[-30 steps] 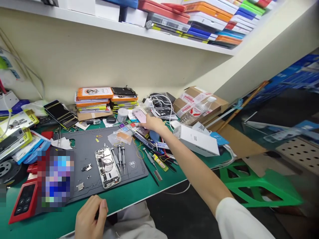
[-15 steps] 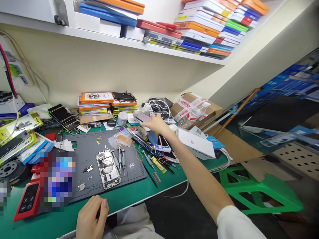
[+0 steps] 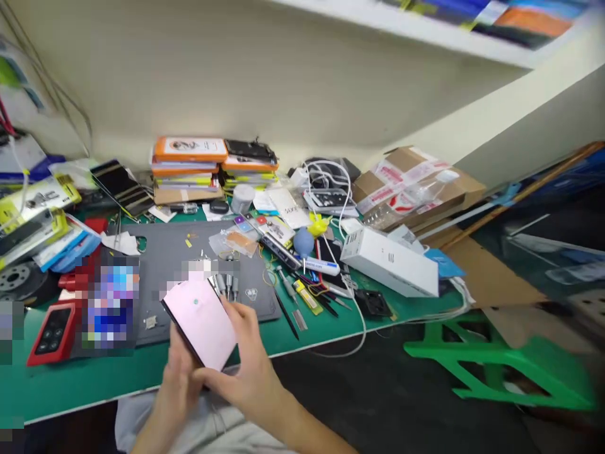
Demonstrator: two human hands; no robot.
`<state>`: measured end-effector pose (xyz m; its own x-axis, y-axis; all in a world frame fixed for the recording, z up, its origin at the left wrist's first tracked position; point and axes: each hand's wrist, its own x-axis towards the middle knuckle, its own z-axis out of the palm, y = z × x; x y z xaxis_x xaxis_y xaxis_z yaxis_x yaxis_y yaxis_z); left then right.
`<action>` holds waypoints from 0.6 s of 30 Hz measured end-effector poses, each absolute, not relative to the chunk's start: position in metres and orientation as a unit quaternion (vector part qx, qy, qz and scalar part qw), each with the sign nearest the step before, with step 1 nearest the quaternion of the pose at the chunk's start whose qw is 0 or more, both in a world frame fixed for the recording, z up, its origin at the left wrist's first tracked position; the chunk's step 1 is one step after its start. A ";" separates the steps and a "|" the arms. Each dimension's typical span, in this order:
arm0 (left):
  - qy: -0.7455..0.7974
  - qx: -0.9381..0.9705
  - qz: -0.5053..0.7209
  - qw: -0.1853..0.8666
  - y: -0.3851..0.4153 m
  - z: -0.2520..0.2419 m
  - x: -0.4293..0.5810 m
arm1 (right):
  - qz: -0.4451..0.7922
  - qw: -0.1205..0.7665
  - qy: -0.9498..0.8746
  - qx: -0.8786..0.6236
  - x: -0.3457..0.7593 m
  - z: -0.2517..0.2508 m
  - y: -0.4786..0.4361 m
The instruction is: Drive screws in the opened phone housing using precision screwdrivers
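A smartphone [image 3: 203, 321] with a plain pink face and a dark edge is tilted between my two hands above the front of the dark grey work mat [image 3: 165, 246]. My right hand [image 3: 253, 362] grips its right and lower edges, the thumb lying at the near corner. From below and the left, my left hand [image 3: 177, 378] holds the same phone, its fingers partly hidden behind it. Just beyond the phone lie several grey screwdrivers [image 3: 230, 285]. The opened phone on the mat is covered from view. A small metal part [image 3: 150, 322] rests to the left.
A red device with buttons [image 3: 53, 334] stands left, beside a pixelated area. Tools, a blue blower bulb [image 3: 303, 242] and a white box [image 3: 390, 261] crowd the right. Orange boxes [image 3: 189, 149] are stacked by the wall. A green stool [image 3: 534, 366] is at right.
My right hand has drawn back from the rear of the table with the smartphone. My left hand has come up from the table edge and now holds it too. The view has tilted down.
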<state>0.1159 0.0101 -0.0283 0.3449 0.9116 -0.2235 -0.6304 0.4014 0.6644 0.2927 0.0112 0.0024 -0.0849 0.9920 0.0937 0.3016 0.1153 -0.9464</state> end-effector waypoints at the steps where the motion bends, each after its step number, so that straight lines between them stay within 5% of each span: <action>1: 0.312 0.220 0.502 0.776 0.008 -0.024 0.112 | 0.420 0.427 -0.615 -0.513 0.287 0.001 0.008; 8: 0.343 0.147 0.493 0.786 0.006 0.007 0.107 | 0.473 0.462 -0.566 -0.493 0.288 -0.009 0.004; 18: 0.349 0.195 0.463 0.791 0.005 -0.015 0.094 | 0.503 0.484 -0.536 -0.474 0.294 -0.026 -0.002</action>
